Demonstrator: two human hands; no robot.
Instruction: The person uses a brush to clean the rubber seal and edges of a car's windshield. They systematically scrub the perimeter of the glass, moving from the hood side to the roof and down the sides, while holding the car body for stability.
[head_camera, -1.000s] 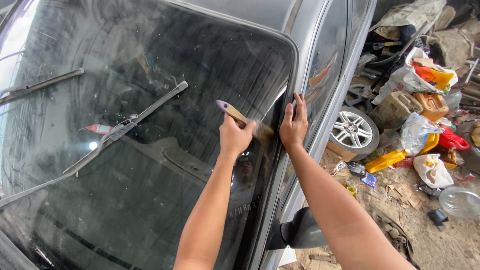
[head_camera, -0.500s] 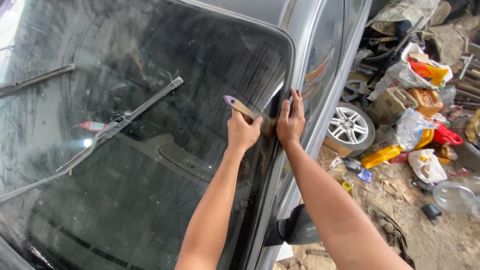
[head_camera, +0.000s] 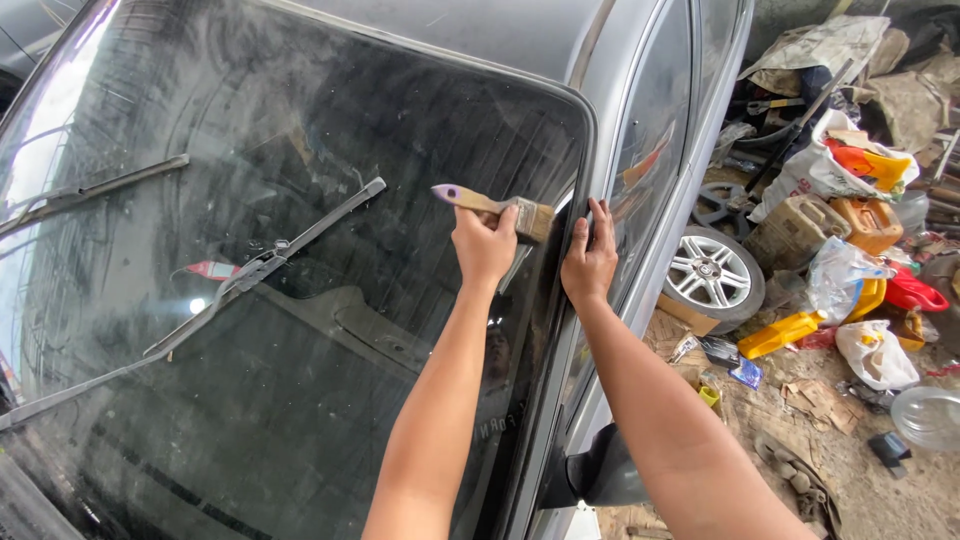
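My left hand (head_camera: 485, 245) grips a small paintbrush (head_camera: 495, 207) with a wooden handle and a purple tip. Its bristles rest against the right edge of a dusty car windshield (head_camera: 300, 200). My right hand (head_camera: 590, 262) lies flat on the black trim of the silver car's pillar (head_camera: 585, 180), just right of the brush, fingers pointing up. The two hands are close together but do not touch.
Two wiper blades (head_camera: 270, 260) lie across the glass to the left. A side mirror (head_camera: 600, 470) sticks out below my right arm. On the dirt ground at right lie an alloy wheel (head_camera: 710, 272), jerry cans (head_camera: 800, 230), plastic bags (head_camera: 850, 165) and a yellow container (head_camera: 780, 335).
The brush has tipped to a flatter angle and its bristles have come closer to my right hand at the glass edge. My right hand stays on the pillar.
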